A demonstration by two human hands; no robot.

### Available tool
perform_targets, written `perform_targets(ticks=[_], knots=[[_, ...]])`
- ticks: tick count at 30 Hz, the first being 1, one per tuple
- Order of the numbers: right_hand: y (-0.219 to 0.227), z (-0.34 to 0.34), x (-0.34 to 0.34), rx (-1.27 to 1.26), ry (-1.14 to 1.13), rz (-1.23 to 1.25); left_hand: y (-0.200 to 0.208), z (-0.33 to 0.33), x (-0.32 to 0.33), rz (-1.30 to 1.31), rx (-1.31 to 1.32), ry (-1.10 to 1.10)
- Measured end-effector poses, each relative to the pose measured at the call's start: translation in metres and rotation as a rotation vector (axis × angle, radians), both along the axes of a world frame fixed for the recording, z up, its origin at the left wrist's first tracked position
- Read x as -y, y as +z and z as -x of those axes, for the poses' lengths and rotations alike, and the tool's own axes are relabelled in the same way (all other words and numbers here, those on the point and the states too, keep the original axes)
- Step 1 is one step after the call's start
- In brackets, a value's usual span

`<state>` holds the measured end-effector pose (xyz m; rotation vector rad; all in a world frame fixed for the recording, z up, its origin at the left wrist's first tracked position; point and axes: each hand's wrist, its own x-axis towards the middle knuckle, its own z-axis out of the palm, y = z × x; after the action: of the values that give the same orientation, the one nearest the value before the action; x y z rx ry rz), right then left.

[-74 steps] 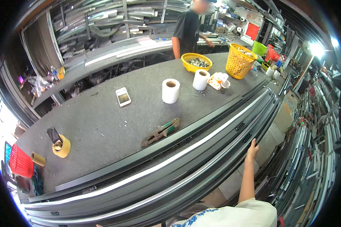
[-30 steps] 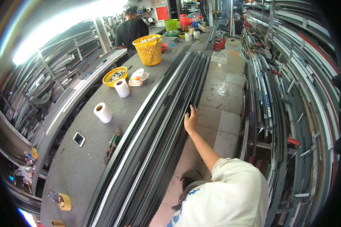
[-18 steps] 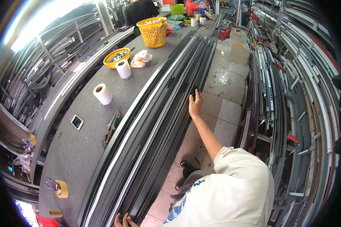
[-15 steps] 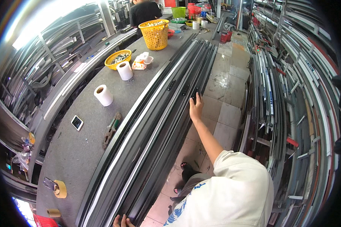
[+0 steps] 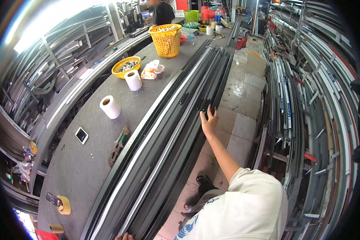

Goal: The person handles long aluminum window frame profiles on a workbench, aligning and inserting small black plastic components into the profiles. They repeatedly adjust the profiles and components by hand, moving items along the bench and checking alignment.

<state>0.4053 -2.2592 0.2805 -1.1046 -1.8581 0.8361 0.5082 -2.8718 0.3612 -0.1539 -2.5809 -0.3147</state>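
A bundle of long dark metal profiles (image 5: 164,160), with pale strips among them, lies lengthwise along the table's right side. At the bundle's outer right edge is my right hand (image 5: 210,121), thumb and fingers spread and touching the outermost profile. Beside its fingertips are small black pieces (image 5: 202,105) on the profiles; another black piece (image 5: 183,98) sits further left. My left hand (image 5: 125,237) shows only as fingertips over the near end of the bundle at the lower edge; the rest is cut off.
On the grey table (image 5: 80,172) stand white rolls (image 5: 110,107), a phone (image 5: 81,135), dirty green-handled tool (image 5: 119,146), tape roll (image 5: 63,205), yellow bowl (image 5: 126,67) and yellow basket (image 5: 165,41). Racks of profiles (image 5: 320,120) line the right. A person (image 5: 163,14) stands at the back.
My right hand has shifted slightly nearer, its fingers spreading more. My left hand has slipped lower, mostly out of the picture. The person at the back has moved to the right.
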Motion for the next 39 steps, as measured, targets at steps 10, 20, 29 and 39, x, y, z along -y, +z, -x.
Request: perform_targets(ticks=[10, 20, 29, 39], knots=[[0.021, -0.009, -0.003, 0.060, 0.040, -0.090, 0.043, 0.000, -0.022, 0.094, 0.125, -0.184], [0.037, 0.001, 0.002, 0.375, 0.078, -0.091, 0.060, 0.010, -0.034, 0.124, 0.237, -0.110], [0.034, -0.003, 0.000, 0.300, 0.091, -0.182, 0.070, 0.029, -0.030, 0.161, 0.306, -0.147], [0.049, -0.013, -0.102, -0.132, 0.129, -0.071, 0.087, 0.137, -0.238, 0.000, 0.285, -0.608]])
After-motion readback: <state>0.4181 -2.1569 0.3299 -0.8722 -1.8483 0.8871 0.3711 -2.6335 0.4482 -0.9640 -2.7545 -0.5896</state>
